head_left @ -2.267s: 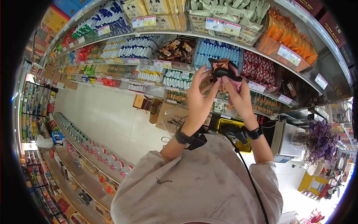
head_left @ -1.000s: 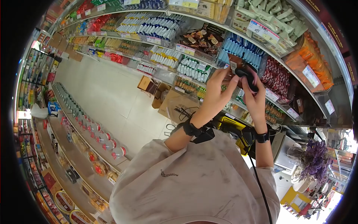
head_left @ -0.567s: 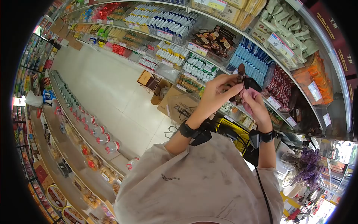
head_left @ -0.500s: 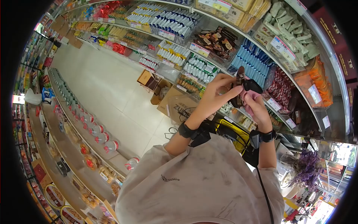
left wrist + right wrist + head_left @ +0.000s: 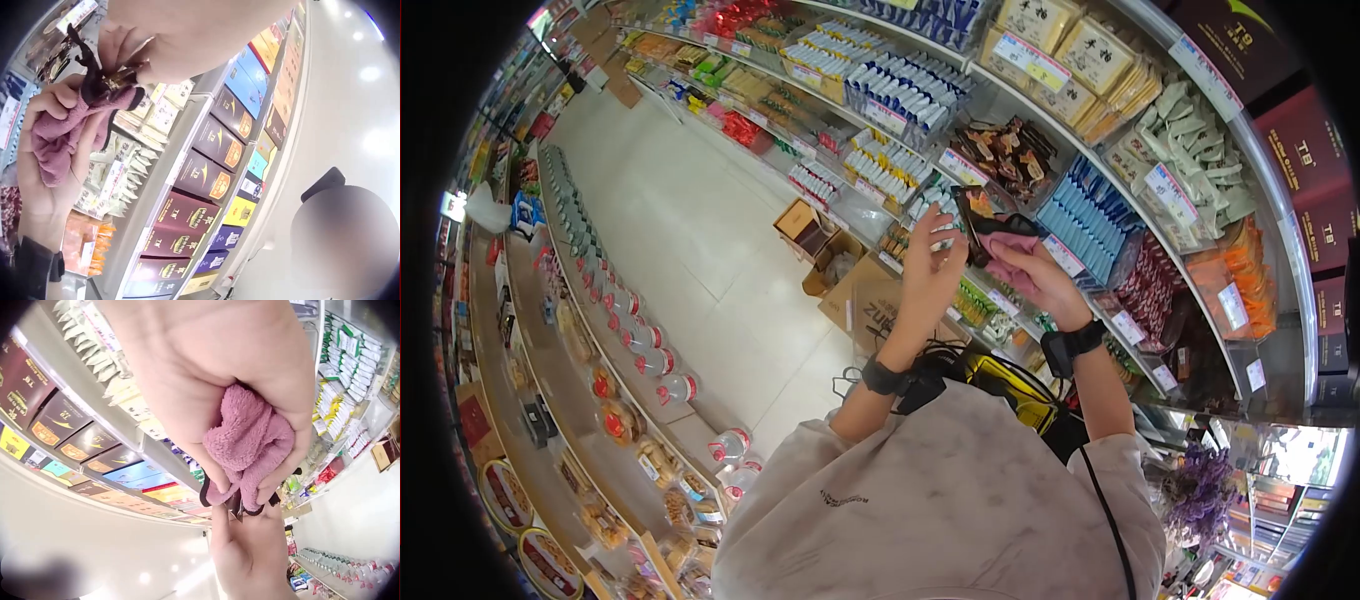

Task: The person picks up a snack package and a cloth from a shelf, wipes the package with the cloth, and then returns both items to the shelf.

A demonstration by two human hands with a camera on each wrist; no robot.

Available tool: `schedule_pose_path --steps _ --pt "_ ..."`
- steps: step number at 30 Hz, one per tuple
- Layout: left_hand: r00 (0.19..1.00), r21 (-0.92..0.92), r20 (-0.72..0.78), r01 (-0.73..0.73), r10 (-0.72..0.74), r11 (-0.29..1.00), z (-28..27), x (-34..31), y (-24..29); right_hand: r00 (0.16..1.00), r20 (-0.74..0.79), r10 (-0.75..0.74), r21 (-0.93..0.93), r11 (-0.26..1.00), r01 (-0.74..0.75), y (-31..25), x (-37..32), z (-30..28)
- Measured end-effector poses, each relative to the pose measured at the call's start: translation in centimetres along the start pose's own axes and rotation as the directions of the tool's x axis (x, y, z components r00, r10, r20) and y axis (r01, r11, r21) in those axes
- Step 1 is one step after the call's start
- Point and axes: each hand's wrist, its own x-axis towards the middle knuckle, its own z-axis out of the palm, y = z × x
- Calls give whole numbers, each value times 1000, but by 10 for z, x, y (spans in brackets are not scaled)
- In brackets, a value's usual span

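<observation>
In the head view my left hand (image 5: 930, 278) pinches a small brown snack packet (image 5: 977, 208), its thumb at the packet's lower edge and its fingers raised beside it. My right hand (image 5: 1045, 280) grips a fuzzy pink cloth (image 5: 250, 434) with a dark border, bunched against the packet from the right. The left wrist view has the cloth folded over the right fingers, with the shiny wrapper between the two hands. From the right wrist the packet's tip pokes out below the cloth, and the left hand's fingers are mostly hidden behind it.
Shelves of wrapped snacks in clear bins with price tags curve around in front, including brown packets (image 5: 1005, 158) and light-blue packets (image 5: 1090, 215). Dark red boxes (image 5: 1305, 150) stand at right. Cartons (image 5: 810, 235) sit on the floor; a yellow basket (image 5: 1010, 390) is below my arms.
Both hands have shifted left in the head view with the packet and cloth. The packet has turned from edge-on to show its printed face. The head view has swung so shelves sit differently.
</observation>
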Motion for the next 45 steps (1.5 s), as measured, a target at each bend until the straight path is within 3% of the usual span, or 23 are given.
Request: schedule_pose_path --steps 2,3,6,8,11,13,18,22,24,26,27,28,30,32,34,35,36,39,41,42,45 --pt "999 19 -12 -44 45 999 -8 0 8 996 -63 -57 -39 998 55 -16 24 -8" --pt "999 14 -1 -44 44 999 -10 1 12 991 -43 -127 8 992 128 -16 48 -38" --pt "999 -1 31 -32 32 999 -13 -1 19 928 -142 -344 321 871 372 -41 84 -47" --pt "998 13 56 -38 38 999 -12 -4 15 950 -159 -269 325 894 308 -39 100 -68" --pt "993 37 113 -26 22 999 -8 -6 16 949 -236 -210 217 940 263 -23 76 -52" --pt "989 32 148 -27 22 999 -5 -4 13 983 30 -183 154 972 176 -7 62 -77" --pt "972 60 237 -12 -3 998 18 1 6 969 -155 -193 114 971 212 8 -12 -74" --pt "928 105 367 27 -64 994 56 5 5 896 -282 -342 34 930 366 -1 -74 -107" --pt "887 140 450 39 -98 989 78 5 12 793 -414 -448 -63 883 466 -8 -99 -128" --pt "859 156 492 75 -143 985 101 3 15 742 -509 -437 -278 899 339 -16 -134 -160" --pt "847 181 506 82 -164 980 109 3 12 647 -573 -503 -264 860 436 -10 -142 -175" --pt "841 210 508 87 -184 974 117 2 9 596 -634 -492 -355 870 341 -11 -163 -191" --pt "818 233 538 89 -205 968 130 1 1 309 -653 -691 -678 716 168 18 -183 -255" --pt "802 245 558 87 -214 966 139 3 -6 146 -625 -767 -759 641 112 26 -219 -299" --pt "799 258 556 93 -227 962 148 2 -6 -65 -567 -821 -814 571 -106 23 -258 -328" --pt "796 265 559 93 -231 960 150 3 -8 -94 -621 -778 -775 628 -73 28 -277 -357" --pt "794 272 561 90 -234 958 151 3 -8 -121 -672 -730 -732 680 -38 36 -292 -386" --pt "804 292 543 88 -241 952 156 3 -8 2 -670 -742 -692 625 -361 42 -327 -431" --pt "809 305 535 83 -243 949 158 5 -11 65 -574 -817 -710 456 -536 78 -343 -504" --pt "811 312 533 76 -240 947 159 6 -13 107 -525 -845 -705 361 -610 78 -342 -510" --pt "815 327 523 80 -251 942 162 6 -16 150 -785 -601 -534 534 -656 80 -347 -509"
